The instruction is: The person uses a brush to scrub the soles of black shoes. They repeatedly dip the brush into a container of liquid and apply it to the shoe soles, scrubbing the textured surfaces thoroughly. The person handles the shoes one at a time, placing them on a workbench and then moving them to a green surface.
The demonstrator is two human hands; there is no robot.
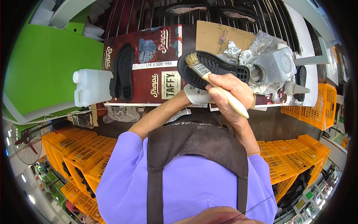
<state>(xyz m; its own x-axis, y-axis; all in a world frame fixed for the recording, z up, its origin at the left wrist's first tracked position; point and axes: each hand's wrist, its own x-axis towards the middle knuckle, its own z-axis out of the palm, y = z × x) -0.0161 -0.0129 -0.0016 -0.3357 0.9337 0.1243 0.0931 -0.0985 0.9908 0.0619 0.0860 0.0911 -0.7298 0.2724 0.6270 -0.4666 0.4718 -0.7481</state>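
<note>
Right of the white jug (pixel 93 87) is a black sole (pixel 223 67), under a brush (pixel 201 70) pinched by the right hand (pixel 234 93); the left hand (pixel 195 95) is mostly hidden, so I cannot tell its grip.

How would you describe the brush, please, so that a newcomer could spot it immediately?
From the maroon cardboard, look right to the black shoe sole in front of the brown cardboard. The brush slants across it in the right hand, its straw-coloured bristles, silvery band and cream handle standing out against the black.
</note>
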